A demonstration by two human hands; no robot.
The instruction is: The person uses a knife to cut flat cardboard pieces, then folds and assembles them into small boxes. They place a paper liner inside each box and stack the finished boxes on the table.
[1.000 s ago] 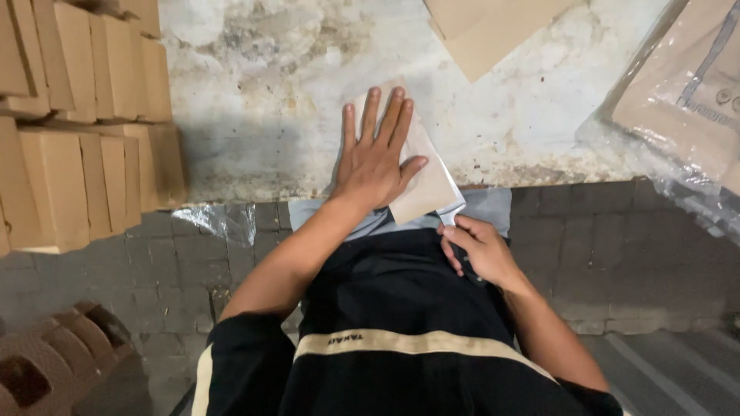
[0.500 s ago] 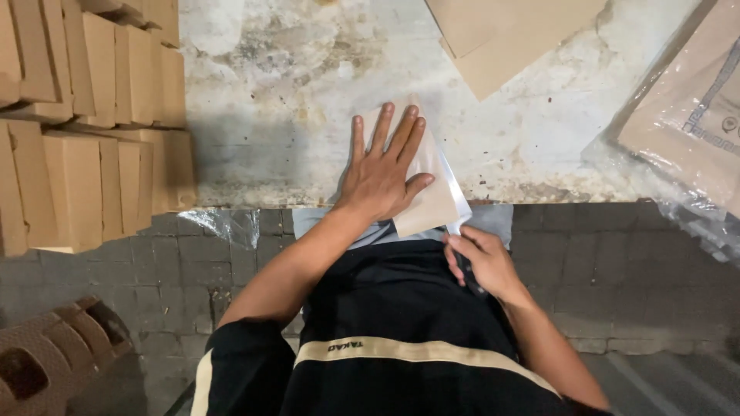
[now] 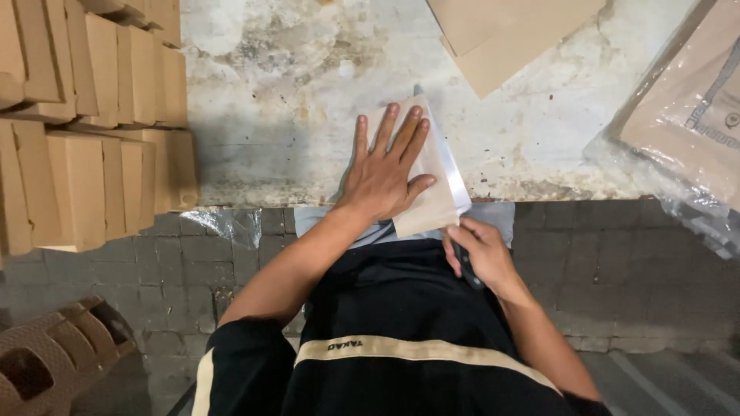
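Concrete table (image 3: 270,115) — left hand (image 3: 381,173) flat on paper sleeve (image 3: 432,196), right hand (image 3: 478,254) pinching its corner.

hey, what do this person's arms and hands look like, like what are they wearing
Both forearms are bare, with no gloves, rings or watch to be seen on the left hand or the right hand. The arms come out of short black sleeves: the left sleeve has a cream stripe down its side. The black shirt has a cream band across it with small dark lettering.

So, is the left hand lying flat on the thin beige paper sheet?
Yes, the left hand lies palm down with fingers spread on the thin beige paper sheet at the table edge.
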